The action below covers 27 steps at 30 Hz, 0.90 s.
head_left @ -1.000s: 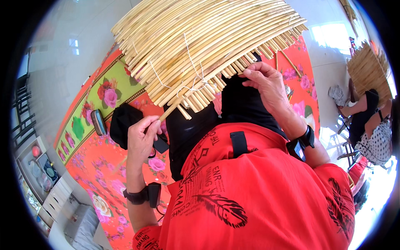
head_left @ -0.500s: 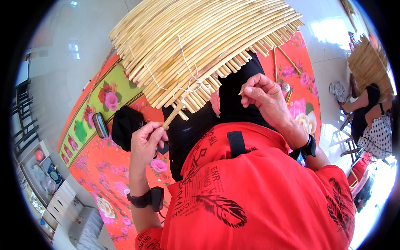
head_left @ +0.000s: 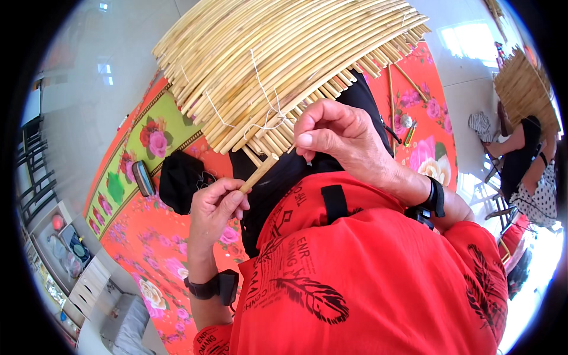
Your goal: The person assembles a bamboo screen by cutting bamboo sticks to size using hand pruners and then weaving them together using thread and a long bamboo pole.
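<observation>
A short, pale reed piece is pinched between the thumb and fingers of my left hand, its free end pointing up and to the right. My right hand is just right of that end, thumb and forefinger pressed together; whatever is in the pinch is too small to make out. Beyond both hands, a mat of long straw-coloured reeds rests over my legs, bound in rows. Loose white string trails across its near left part, close to several protruding reed ends.
A red flowered cloth spreads under me. On it lie a black cap, a small case, loose reeds and a green-and-orange cutter. At far right, another person sits beside a similar mat.
My right hand has moved left, toward the reed piece. My left hand has shifted slightly right and down, and the reed piece now stands apart from the mat's edge.
</observation>
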Each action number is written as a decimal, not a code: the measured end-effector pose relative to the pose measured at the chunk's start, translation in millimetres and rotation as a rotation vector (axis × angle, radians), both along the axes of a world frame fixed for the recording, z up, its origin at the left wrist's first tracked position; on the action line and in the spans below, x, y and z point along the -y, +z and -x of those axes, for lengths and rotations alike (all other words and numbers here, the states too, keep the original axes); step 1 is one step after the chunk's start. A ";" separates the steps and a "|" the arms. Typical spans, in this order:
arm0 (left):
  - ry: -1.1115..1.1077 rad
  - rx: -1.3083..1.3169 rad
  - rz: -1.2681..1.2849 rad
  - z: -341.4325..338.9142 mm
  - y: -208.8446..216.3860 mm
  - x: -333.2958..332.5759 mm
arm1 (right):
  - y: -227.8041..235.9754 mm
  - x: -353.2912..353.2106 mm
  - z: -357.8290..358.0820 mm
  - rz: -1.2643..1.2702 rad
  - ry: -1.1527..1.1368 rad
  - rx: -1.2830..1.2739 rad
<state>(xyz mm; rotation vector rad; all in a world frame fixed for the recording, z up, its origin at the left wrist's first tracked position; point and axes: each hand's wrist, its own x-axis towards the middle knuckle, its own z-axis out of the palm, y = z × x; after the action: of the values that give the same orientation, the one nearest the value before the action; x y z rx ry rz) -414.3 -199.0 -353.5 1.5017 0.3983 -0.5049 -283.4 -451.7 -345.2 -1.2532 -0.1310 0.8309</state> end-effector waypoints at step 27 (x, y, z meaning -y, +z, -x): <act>-0.004 -0.015 0.045 5.7 -0.4 -4.9 | -8.3 -15.4 11.0 -0.062 0.013 -0.016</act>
<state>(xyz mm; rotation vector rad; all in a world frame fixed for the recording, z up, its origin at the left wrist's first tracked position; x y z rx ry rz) -420.0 -194.1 -353.9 1.4559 0.3933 -0.5261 -294.4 -436.3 -353.5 -1.1880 -0.1510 0.8423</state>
